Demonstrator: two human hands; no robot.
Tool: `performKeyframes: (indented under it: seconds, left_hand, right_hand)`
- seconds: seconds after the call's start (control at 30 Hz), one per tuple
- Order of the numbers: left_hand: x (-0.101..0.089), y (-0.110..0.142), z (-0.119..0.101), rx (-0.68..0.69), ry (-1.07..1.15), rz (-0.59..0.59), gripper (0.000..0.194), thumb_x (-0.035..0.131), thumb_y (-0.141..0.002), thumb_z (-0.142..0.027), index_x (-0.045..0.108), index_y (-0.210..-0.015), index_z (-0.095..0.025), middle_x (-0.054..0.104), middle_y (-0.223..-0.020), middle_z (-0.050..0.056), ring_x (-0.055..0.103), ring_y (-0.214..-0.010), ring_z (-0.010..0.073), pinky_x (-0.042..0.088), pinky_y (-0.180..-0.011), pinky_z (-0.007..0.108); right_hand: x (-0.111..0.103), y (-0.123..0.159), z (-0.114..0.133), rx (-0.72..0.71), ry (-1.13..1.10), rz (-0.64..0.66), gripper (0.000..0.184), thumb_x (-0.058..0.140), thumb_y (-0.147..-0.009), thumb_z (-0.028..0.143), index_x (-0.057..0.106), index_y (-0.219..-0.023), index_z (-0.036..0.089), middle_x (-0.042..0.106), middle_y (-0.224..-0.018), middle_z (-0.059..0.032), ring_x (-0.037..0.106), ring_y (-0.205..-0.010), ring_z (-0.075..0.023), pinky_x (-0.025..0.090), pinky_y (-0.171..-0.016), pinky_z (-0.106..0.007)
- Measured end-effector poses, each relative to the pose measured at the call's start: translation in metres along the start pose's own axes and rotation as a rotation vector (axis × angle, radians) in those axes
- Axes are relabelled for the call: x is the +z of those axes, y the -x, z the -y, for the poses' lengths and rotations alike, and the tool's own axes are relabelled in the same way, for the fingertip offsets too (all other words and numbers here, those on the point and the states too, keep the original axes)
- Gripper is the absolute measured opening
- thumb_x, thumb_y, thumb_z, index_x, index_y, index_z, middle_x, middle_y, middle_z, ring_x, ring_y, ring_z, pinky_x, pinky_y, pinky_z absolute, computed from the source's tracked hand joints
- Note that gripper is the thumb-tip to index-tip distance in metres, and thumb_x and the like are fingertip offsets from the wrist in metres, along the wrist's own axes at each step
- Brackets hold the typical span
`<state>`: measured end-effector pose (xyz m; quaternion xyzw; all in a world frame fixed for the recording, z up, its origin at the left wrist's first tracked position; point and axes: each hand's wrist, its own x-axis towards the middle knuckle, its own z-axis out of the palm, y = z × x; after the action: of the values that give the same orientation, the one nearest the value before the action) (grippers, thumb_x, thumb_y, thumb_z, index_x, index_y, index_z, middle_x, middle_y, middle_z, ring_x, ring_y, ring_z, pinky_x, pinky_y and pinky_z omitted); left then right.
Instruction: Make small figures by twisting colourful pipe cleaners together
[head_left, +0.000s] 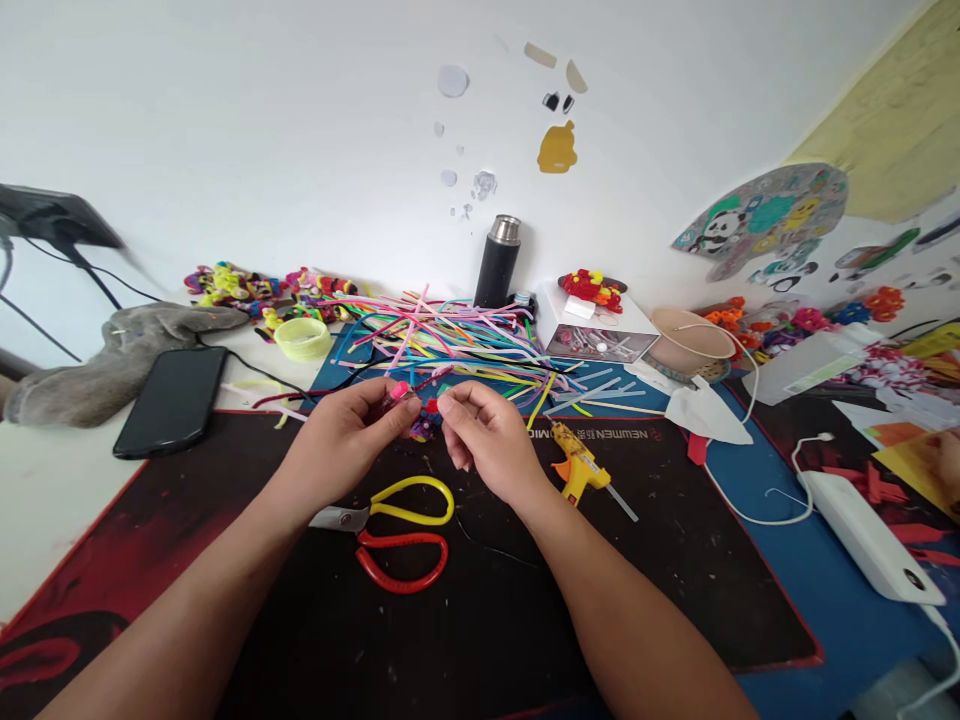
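Above the black desk mat (637,580), my left hand (345,435) is closed, thumb against fingers, on a small pink pipe-cleaner piece (400,389). A dark reddish fuzzy stem (435,377) sticks out from it toward the right. Close by, my right hand (491,440) is closed too, its thumb and forefinger pinched beside a small red and blue bit (431,406); what lies between those fingertips is hidden. Beneath my hands lie scissors (405,560) with one yellow and one red handle. To the right of my right hand rests a yellow hot glue gun (579,465) with a glue stick in its back.
Many coloured pipe cleaners (450,340) are heaped behind my hands. A black thermos (498,265) and a white drawer box (596,325) stand near the wall. At left are a phone (172,400) and a tape roll (303,340); at right, a white power bank (870,540) with cables.
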<state>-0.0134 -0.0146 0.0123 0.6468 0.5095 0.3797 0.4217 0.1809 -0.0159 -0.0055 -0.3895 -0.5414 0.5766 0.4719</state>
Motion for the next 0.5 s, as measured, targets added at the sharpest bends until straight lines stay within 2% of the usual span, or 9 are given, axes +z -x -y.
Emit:
performKeyframes:
  seconds: [0.2,0.37,0.5]
  left_hand:
    - [0.001,-0.001,-0.006,0.005,-0.001,-0.012,0.049,0.07,-0.089,-0.068,0.069,-0.08,-0.019,0.063,-0.072,0.001,0.054,-0.067,0.0172,0.044,-0.061,0.027]
    - [-0.001,-0.002,0.005,-0.063,0.117,0.002,0.048,0.074,-0.089,-0.066,0.066,-0.081,-0.019,0.057,-0.069,-0.002,0.045,-0.06,0.0132,0.035,-0.054,0.025]
    - [-0.003,-0.004,0.012,-0.089,0.231,0.012,0.046,0.076,-0.089,-0.065,0.066,-0.084,-0.02,0.057,-0.073,-0.002,0.047,-0.062,0.0134,0.036,-0.056,0.025]
  right_hand:
    - [0.0,0.0,0.0,0.015,0.009,0.0,0.034,0.071,-0.095,0.055,0.061,-0.09,0.023,0.057,-0.061,0.0071,0.048,-0.043,-0.0089,0.037,-0.042,-0.023]
    - [0.0,0.0,0.0,0.006,0.021,-0.018,0.035,0.071,-0.094,0.055,0.06,-0.088,0.022,0.056,-0.06,0.0073,0.048,-0.043,-0.0087,0.037,-0.042,-0.023]
    - [-0.001,0.0,-0.001,-0.006,0.04,-0.021,0.033,0.071,-0.095,0.053,0.061,-0.087,0.022,0.056,-0.06,0.0073,0.048,-0.043,-0.0086,0.038,-0.043,-0.023]
